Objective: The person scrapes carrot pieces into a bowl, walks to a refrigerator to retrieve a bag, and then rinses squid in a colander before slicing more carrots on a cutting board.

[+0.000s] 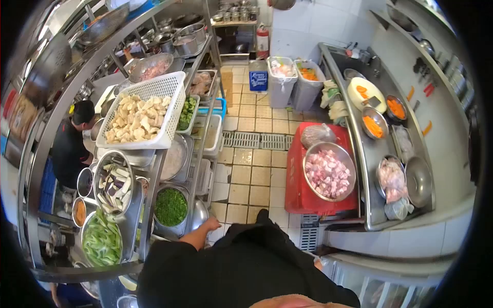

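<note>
My left hand (209,225) hangs low beside the steel rack, close to a metal bowl (200,214); its fingers are too small and foreshortened to read. Only a sliver of my right hand (318,265) shows past my dark sleeve, beside a translucent-fronted cabinet (359,280), with its fingers hidden. Left of me on the rack sit a pan of chopped greens (171,206), a bowl of cut eggplant (114,186), a bowl of sliced green vegetable (101,238) and a white basket (177,110) of pale chunks.
Beyond the rack, a co-worker (72,146) leans over. On my right, a red box (295,177) bears a bowl of diced meat (328,172). A steel sink counter (362,190) holds bowls of carrot and bagged meat. Two grey bins (281,87) stand ahead on the tiled floor (246,174).
</note>
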`<state>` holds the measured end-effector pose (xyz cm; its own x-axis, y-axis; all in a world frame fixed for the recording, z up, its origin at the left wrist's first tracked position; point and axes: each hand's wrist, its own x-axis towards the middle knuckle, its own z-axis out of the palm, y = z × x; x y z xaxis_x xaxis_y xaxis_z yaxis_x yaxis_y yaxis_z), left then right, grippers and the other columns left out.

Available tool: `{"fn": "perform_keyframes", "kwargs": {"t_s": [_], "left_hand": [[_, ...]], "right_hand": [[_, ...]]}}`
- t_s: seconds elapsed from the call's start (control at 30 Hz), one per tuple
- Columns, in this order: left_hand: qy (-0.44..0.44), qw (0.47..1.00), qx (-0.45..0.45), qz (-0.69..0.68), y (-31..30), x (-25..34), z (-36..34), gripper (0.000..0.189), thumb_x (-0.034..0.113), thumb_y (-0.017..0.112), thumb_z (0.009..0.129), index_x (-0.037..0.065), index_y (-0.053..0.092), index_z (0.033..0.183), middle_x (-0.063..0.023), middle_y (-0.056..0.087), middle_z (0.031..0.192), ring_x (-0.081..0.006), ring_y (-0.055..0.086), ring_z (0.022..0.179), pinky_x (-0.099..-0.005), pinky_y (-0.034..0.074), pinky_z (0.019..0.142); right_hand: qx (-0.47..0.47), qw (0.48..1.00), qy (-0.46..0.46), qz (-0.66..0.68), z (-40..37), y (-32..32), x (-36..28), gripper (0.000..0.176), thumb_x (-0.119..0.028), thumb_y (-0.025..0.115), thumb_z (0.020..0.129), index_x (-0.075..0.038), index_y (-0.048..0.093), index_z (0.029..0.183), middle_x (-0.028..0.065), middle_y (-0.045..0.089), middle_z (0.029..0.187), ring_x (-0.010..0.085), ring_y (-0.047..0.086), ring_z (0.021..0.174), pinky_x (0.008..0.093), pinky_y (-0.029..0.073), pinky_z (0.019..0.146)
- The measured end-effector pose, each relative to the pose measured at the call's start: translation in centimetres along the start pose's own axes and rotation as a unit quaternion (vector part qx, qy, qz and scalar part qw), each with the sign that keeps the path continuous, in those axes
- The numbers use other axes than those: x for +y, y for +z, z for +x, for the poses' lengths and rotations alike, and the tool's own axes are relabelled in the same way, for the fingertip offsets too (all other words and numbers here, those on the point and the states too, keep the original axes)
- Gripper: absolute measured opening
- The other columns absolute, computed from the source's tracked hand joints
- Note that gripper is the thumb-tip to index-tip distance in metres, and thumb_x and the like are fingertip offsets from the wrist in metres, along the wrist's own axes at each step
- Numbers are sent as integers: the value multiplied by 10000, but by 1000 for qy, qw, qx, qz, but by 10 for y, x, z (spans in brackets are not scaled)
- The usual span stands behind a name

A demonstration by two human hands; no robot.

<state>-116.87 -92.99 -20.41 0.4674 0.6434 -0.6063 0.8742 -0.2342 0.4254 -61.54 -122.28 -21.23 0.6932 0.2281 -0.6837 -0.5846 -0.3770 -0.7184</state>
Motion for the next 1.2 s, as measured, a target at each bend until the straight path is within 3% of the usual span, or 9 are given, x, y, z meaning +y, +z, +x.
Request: {"fn": "perform_keyframes", "kwargs": {"t_s": [0.17,0.3,0.5,0.77,0.93,1.03,1.1,1.17,1.2], "left_hand": [[114,969,-53,214,-73,-25,59,414,393,562,909,28,759,905,-233,709,981,-398,669,989,-503,524,871],[137,963,-94,214,-138,-28,131,435,416,546,910,38,750,985,-226,701,1065,-418,651,1033,-515,513,904],[40,993,-72,81,-269,-13,284,463,426,587,856,21,735,1023,-240,673,1168,-413,633,1090,-477,503,955],[95,994,-34,46,-470,87,532,478,339,694,825,0,687,1162,-219,708,1106,-369,668,1054,-454,527,912],[152,983,-44,-90,-535,173,604,471,282,710,829,7,670,1209,-198,725,1053,-291,708,914,-392,555,804],[204,977,-58,-20,-552,165,653,449,285,705,832,13,685,1189,-210,722,1043,-290,713,889,-392,558,786],[123,987,-106,5,-578,152,653,429,321,671,849,15,701,1148,-227,713,1051,-334,705,964,-430,556,828],[139,980,-81,116,-589,109,666,424,380,648,850,27,725,1072,-213,715,1018,-364,701,955,-471,549,836],[174,964,-155,126,-599,76,681,405,383,621,867,39,732,1050,-202,718,997,-365,701,942,-473,549,832]], "right_hand": [[-41,997,7,-72,63,124,-104,497,-465,410,1032,-32,654,1038,182,699,853,361,665,729,485,464,586],[-73,991,-30,-111,101,219,-179,512,-470,403,1033,-26,658,1017,193,697,847,368,667,745,490,468,607],[-49,993,-45,-102,110,319,-240,536,-477,393,1033,-17,663,986,209,693,839,378,671,769,497,473,638],[122,991,44,-42,50,352,-198,570,-486,380,1034,-4,671,945,231,688,828,392,675,801,507,481,680],[171,978,109,-45,23,394,-153,593,-492,372,1034,4,675,919,245,685,821,400,678,822,513,485,706],[165,972,131,-101,15,427,-133,607,-496,367,1034,9,678,904,253,683,816,405,680,834,516,488,721],[142,966,123,-177,13,449,-124,617,-498,363,1034,12,680,894,258,681,814,408,681,842,519,490,731],[97,953,73,-278,11,469,-120,626,-501,360,1035,15,682,883,264,680,811,412,682,850,521,491,742],[79,941,45,-325,10,481,-119,631,-502,358,1035,17,683,878,266,679,809,413,683,854,522,492,747]]}}
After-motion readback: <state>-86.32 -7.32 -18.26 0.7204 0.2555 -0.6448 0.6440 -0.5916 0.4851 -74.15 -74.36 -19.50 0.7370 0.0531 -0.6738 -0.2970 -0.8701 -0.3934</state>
